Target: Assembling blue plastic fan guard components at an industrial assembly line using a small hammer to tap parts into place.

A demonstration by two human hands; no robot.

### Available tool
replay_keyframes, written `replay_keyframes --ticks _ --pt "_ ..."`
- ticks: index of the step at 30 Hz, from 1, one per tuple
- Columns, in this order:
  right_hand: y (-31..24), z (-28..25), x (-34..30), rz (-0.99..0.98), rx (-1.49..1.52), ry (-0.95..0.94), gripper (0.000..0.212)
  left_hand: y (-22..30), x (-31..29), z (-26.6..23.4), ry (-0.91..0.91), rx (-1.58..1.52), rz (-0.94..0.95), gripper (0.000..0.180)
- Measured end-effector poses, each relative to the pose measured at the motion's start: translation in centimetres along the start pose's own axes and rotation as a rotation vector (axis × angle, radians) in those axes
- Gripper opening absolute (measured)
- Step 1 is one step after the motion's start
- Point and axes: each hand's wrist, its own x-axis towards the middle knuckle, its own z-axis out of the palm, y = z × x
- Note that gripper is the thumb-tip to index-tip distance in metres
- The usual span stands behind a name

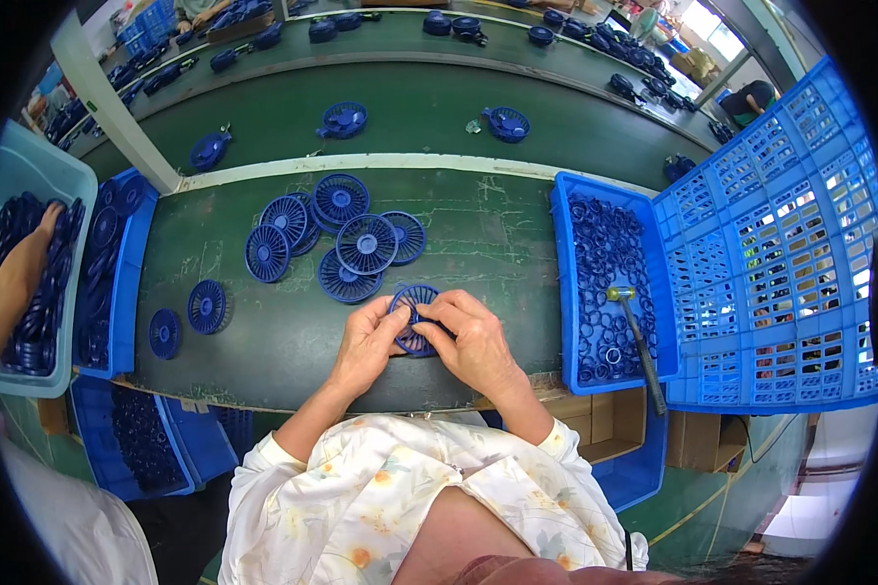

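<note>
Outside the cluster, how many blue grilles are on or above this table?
3: held grille, in left hand and right hand; leftmost grille, near bin; neighbouring grille, right of it.

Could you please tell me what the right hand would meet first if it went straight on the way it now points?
The right hand would first meet the round blue grille that it touches; beyond that, probably the loose blue grilles on the table, though depth is unclear.

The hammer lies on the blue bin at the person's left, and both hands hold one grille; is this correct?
Wrong side: the head view shows the hammer on the blue bin at the person's right. The left hand and right hand do hold one grille.
</note>
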Motion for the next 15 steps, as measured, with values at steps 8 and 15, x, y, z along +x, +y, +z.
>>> replay_keyframes --ticks 8,15 --pt "0.4 0.3 -0.5 -0.125 -0.007 0.096 0.021 1.2 0.1 -0.4 -0.035 0.019 -0.056 0.03" --pt "0.8 -1.7 -0.1 -0.304 -0.002 0.018 0.029 2.1 0.1 -0.6 -0.176 0.088 -0.083 0.023"
